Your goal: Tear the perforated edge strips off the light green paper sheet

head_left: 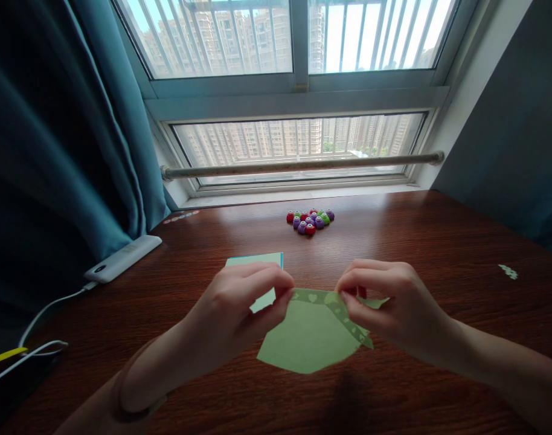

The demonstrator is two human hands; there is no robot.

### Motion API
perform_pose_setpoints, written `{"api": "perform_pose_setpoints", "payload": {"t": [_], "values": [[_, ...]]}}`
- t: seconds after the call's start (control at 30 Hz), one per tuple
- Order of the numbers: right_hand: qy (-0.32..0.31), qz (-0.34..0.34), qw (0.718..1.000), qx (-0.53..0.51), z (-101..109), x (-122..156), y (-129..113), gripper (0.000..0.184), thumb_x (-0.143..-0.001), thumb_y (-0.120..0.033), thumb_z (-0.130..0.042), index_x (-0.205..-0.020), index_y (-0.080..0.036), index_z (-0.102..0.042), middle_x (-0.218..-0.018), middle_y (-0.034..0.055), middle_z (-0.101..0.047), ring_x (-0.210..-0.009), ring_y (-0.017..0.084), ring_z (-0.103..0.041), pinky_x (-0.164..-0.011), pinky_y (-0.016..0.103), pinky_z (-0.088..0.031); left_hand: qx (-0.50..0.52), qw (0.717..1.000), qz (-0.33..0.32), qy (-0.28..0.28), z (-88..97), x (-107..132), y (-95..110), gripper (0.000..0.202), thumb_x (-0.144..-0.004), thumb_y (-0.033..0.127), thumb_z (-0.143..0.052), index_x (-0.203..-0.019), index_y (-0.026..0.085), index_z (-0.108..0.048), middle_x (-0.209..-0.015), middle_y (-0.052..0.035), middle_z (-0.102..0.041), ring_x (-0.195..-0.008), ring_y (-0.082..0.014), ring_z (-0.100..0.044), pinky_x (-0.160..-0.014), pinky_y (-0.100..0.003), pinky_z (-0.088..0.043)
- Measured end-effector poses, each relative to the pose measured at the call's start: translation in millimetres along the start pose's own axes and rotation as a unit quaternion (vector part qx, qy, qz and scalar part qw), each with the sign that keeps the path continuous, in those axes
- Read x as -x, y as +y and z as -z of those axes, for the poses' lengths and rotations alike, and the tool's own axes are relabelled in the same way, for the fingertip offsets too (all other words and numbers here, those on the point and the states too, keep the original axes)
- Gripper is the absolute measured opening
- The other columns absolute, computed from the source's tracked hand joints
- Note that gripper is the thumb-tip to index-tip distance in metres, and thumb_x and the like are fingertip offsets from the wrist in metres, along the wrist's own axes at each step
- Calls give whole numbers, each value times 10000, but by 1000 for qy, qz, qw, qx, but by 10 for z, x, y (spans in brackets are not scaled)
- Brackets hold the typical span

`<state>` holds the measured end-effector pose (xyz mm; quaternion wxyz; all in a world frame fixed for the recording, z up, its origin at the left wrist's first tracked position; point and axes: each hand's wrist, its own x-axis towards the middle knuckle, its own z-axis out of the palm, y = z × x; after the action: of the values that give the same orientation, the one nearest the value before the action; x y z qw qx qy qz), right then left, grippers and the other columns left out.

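Note:
A sheet of light green paper [310, 341] hangs just over the table between my two hands. Its folded upper and right edges carry a pattern of small pale hearts. My left hand [253, 293] pinches the upper left corner between thumb and fingers. On the other side, my right hand [385, 296] is closed on the upper right edge, where a flap of the paper sticks out behind the fingers. Partly covered by my left hand lies a stack of pale paper [258, 260] with a blue edge.
Several red, purple and green bead-like pieces [308, 221] sit clustered toward the window. A white phone-like device [122, 258] with a cable lies by the curtain [67, 133] at left. Small pale pieces [508, 271] lie at the right on the brown table [439, 241].

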<state>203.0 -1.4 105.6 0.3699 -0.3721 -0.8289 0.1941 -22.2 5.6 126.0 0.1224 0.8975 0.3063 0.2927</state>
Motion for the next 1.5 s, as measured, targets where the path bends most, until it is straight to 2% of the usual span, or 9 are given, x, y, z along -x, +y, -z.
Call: {"api": "perform_pose_setpoints", "payload": {"t": [0.13, 0.2, 0.37, 0.5, 0.7, 0.83, 0.97, 1.2, 1.5], "values": [[31, 67, 997, 15, 14, 11, -4, 87, -781, -148, -566, -858, -152, -607, -797, 32, -589, -703, 125, -533, -629, 231, -426, 25, 997, 71, -29, 33, -12, -12, 76, -811, 156, -510, -754, 162, -560, -613, 55, -533, -549, -55, -466, -497, -141, -339], [34, 120, 992, 33, -57, 44, 6, 213, -777, -234, -614, -969, -148, -577, -879, 62, -593, -790, 163, -533, -696, 274, -439, 61, 990, 110, -57, -33, -39, 0, 119, -817, 177, -501, -720, 157, -567, -599, 57, -534, -543, -55, -463, -507, -141, -349], [16, 171, 981, 88, -250, 138, 52, 167, -822, -171, -548, -984, -132, -568, -810, 69, -601, -728, 169, -526, -661, 295, -417, 176, 964, 166, -107, -196, -90, 40, 207, -849, 296, -482, -750, 141, -579, -671, 25, -573, -638, -90, -508, -590, -176, -405], [8, 131, 990, 54, -243, 141, 26, 133, -844, -119, -469, -866, -122, -600, -736, 57, -592, -644, 134, -515, -591, 257, -380, 218, 958, 158, -99, -224, -76, 34, 204, -745, 331, -636, -829, 152, -585, -770, 10, -606, -756, -122, -550, -694, -211, -434], [-8, -41, 995, -95, -181, 73, -43, 217, -853, -193, -452, -722, -116, -608, -550, -5, -532, -475, 75, -447, -457, 192, -323, 281, 932, 214, -82, -289, -86, 15, 172, -826, 278, -523, -792, 133, -609, -742, -12, -609, -718, -124, -550, -638, -209, -441], [-42, -106, 986, -118, -194, 64, -38, 228, -829, -209, -460, -652, -118, -570, -525, -18, -487, -474, 76, -413, -444, 190, -308, 297, 926, 215, -89, -327, -96, 24, 176, -825, 277, -514, -780, 128, -597, -717, -5, -575, -695, -117, -512, -615, -205, -417], [-64, -120, 982, -135, -228, 59, -8, 222, -831, -226, -466, -639, -126, -516, -546, -28, -451, -501, 75, -387, -452, 191, -292, 306, 917, 222, -123, -342, -84, 41, 181, -831, 278, -497, -785, 128, -587, -703, 6, -554, -675, -105, -482, -588, -194, -385], [-109, -133, 962, -211, -250, 20, 35, 237, -858, -246, -442, -646, -140, -452, -560, -45, -383, -514, 66, -322, -441, 182, -261, 322, 909, 229, -133, -347, -81, 49, 191, -828, 289, -495, -784, 125, -582, -698, 2, -543, -669, -109, -477, -585, -201, -384], [-83, -98, 969, -209, -296, 35, 72, 278, -868, -256, -427, -616, -138, -440, -549, -45, -356, -510, 65, -305, -448, 192, -249, 324, 910, 229, -118, -371, -87, 26, 197, -816, 279, -516, -761, 112, -606, -675, -3, -550, -649, -106, -466, -565, -195, -365]]}}
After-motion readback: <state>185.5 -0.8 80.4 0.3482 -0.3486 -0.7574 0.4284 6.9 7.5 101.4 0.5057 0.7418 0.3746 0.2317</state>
